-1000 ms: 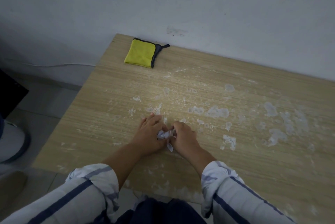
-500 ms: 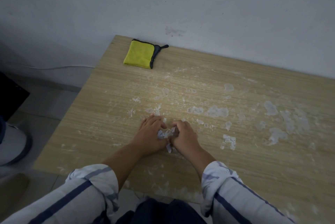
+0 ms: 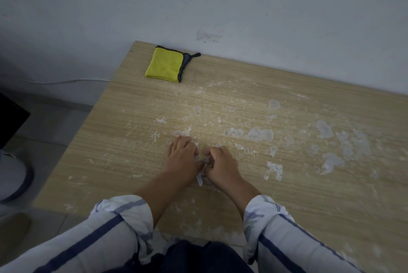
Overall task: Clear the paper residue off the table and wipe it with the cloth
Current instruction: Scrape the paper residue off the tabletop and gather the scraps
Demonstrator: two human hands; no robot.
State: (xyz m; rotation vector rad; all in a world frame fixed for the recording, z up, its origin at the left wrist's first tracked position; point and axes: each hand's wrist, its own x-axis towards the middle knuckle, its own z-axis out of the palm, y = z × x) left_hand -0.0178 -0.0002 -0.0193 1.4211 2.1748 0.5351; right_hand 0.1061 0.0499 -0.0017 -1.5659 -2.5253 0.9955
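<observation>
White paper residue [image 3: 260, 134] is stuck in patches across the light wooden table [image 3: 132, 131], thickest toward the right. My left hand [image 3: 183, 158] and my right hand [image 3: 220, 165] rest side by side near the middle of the table. A small crumpled wad of peeled paper [image 3: 201, 176] is pinched between them, and both hands are closed on it. Most of the wad is hidden by my fingers. A folded yellow cloth [image 3: 164, 65] with a dark edge lies at the far left corner, well apart from both hands.
The table's back edge meets a grey-white wall [image 3: 242, 7]. Its left edge drops to a tiled floor [image 3: 50, 122], where a white cable [image 3: 55, 81] runs along the wall and a dark object [image 3: 11, 116] stands.
My hands have closed tighter together over the paper wad, so less of it shows. The cloth has not moved.
</observation>
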